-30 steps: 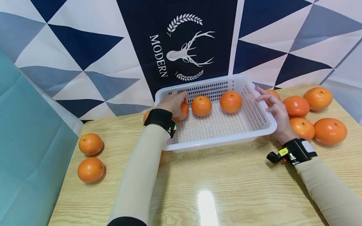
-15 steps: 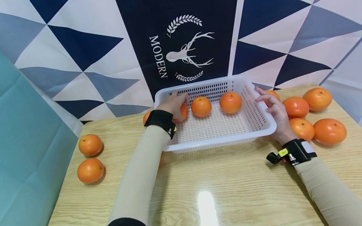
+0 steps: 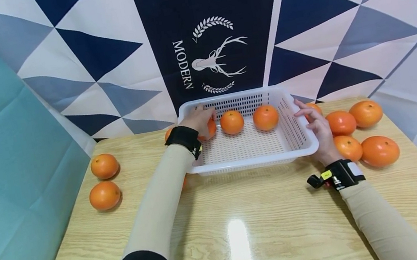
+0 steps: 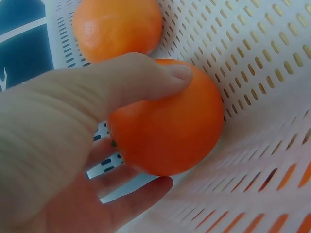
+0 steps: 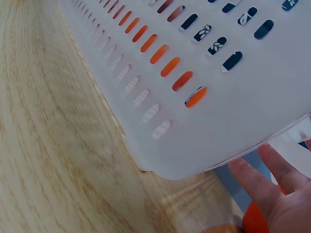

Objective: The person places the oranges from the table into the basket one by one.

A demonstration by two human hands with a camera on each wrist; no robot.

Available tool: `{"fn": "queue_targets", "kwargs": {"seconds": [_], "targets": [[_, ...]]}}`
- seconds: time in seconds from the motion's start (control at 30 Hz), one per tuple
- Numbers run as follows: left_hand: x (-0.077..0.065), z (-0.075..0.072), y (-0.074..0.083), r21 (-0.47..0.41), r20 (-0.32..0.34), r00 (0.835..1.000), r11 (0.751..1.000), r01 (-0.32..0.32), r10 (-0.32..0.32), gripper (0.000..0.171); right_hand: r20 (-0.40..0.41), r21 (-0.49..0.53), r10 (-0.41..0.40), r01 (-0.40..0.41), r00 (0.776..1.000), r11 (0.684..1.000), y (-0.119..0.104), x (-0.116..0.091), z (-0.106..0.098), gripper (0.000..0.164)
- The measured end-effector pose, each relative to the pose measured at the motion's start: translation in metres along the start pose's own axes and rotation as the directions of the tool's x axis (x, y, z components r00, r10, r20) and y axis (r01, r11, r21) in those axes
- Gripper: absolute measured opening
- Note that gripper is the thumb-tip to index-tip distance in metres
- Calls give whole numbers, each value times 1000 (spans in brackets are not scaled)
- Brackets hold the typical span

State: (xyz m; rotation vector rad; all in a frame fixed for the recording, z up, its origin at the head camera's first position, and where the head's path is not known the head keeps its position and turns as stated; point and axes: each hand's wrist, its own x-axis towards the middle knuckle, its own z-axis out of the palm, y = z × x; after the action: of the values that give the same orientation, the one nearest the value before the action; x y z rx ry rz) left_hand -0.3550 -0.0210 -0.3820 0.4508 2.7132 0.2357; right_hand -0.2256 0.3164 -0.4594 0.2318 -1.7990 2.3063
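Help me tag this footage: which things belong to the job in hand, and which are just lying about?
Seemingly in the job:
orange held in the left grip
white basket, its rim touched by the right grip
two other oranges inside it

Seemingly lying about:
two oranges at far left
oranges right of the basket
patterned backdrop

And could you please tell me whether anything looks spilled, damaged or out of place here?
Nothing looks spilled or damaged. The one oddity is behind the white basket: the deer print and lettering run sideways.
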Motion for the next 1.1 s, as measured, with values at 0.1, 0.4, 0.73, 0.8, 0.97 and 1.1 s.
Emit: {"fn": "queue_targets", "kwargs": {"seconds": [0.1, 0.4, 0.73, 0.8, 0.97, 1.1], "targets": [[-2, 0, -2, 6, -11, 1000, 1000, -26, 26, 59, -3, 18, 9, -9, 1000, 1000, 0, 0, 0, 61], [8, -2, -11, -5, -8, 998, 998, -56, 56, 66, -3, 13, 9, -9, 1000, 1000, -1, 1, 1, 60], [-26, -23, -6, -81, -71, 990, 989, -127, 121, 69, -2, 27, 9, -9, 1000, 1000, 1, 1, 1, 61], [-27, -28, -6, -75, -93, 987, 988, -136, 129, 67, 1, 31, 13, -13, 1000, 999, 1, 1, 1, 61], [-41, -46, 0, -82, -155, 975, 982, -170, 156, 68, 2, 27, 9, -9, 1000, 1000, 0, 1, 1, 62], [-48, -58, 2, -86, -207, 962, 976, -200, 179, 67, 0, 15, 2, -2, 1000, 1000, 0, 0, 1, 61]]}}
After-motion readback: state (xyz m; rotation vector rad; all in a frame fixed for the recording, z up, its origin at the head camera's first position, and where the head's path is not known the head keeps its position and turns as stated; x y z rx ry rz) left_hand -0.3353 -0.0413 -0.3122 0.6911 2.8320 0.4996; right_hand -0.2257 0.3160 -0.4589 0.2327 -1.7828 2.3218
